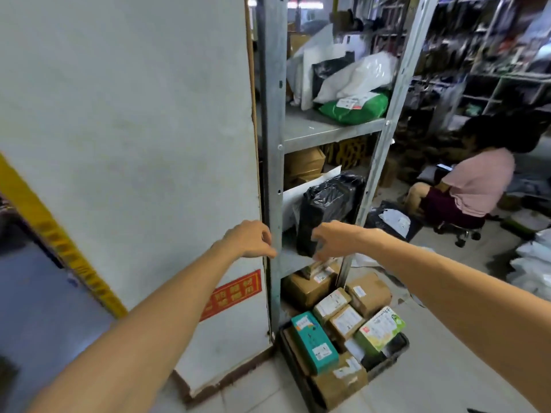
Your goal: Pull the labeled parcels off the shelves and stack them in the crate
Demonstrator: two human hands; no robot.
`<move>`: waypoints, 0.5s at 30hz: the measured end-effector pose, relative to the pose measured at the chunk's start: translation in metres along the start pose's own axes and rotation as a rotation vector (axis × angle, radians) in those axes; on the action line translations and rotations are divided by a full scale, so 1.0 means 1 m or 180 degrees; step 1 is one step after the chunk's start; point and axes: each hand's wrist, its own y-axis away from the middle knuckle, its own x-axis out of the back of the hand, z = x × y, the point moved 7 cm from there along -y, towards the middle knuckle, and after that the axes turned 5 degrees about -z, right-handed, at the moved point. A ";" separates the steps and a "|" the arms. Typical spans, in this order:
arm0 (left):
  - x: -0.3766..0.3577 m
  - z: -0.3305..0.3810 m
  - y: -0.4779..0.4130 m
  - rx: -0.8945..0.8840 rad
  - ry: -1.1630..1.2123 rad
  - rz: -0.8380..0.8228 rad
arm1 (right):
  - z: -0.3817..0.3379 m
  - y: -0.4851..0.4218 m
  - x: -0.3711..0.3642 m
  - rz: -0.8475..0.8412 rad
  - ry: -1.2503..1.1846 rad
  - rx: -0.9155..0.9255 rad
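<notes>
Metal shelving (331, 129) fills the view at 12 o'clock, a white panel (134, 114) walls off 9 to 11, and a person on a stool (477, 189) works at 3. Your left grip (253, 239) is loosely curled and holds nothing, its fingers against the front post (272, 162). Your right grip (334, 241) is released too, at the foot of the black bag parcel (328, 207); blur hides whether it touches. That parcel stands upright on the lower shelf. The crate (398, 351) sits on the floor at 6, heaped with boxes above its rim.

The bag looks slick and tall; grabbed low with one hand, it could tip or slide out. A careless landing may knock the green-and-white box (381, 327), leaning at the crate's 3 o'clock edge, onto the floor. The gap between the posts is narrow, so draw the bag straight toward you. Open floor lies at 4 to 5.
</notes>
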 end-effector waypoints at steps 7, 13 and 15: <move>0.066 -0.090 0.140 0.0715 -0.0060 0.0270 | -0.189 -0.007 0.025 0.0053 0.0159 0.1124; 0.121 -0.150 0.312 0.1771 0.0156 0.0913 | -0.349 0.035 0.056 0.0110 0.0632 0.2488; 0.122 -0.162 0.377 0.2162 0.0283 0.1000 | -0.399 0.059 0.059 0.0181 0.0755 0.2949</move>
